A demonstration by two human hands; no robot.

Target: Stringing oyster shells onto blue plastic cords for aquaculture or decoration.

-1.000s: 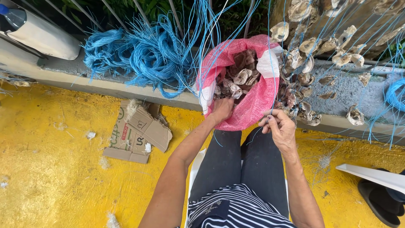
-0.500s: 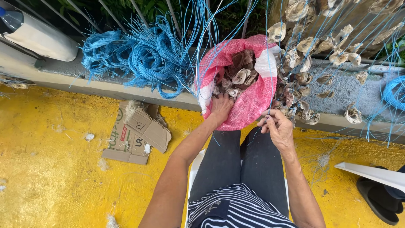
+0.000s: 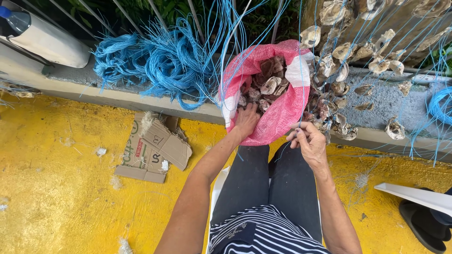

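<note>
Both arms reach forward: left hand (image 3: 246, 121) grips pink sack (image 3: 278, 117), right hand (image 3: 308, 141) pinches blue string (image 3: 300, 70).

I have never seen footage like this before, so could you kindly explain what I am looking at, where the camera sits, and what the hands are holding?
There is no machine here: a seated person works with bare hands, and the camera is worn on the head, looking down past a striped top and dark trousers. The left hand reaches into a pink mesh sack full of oyster shells. The right hand pinches a thin blue string running upward. More shells hang on strings to the right. A tangle of blue cord lies on the grey ledge, and torn cardboard lies on the yellow floor.
</note>
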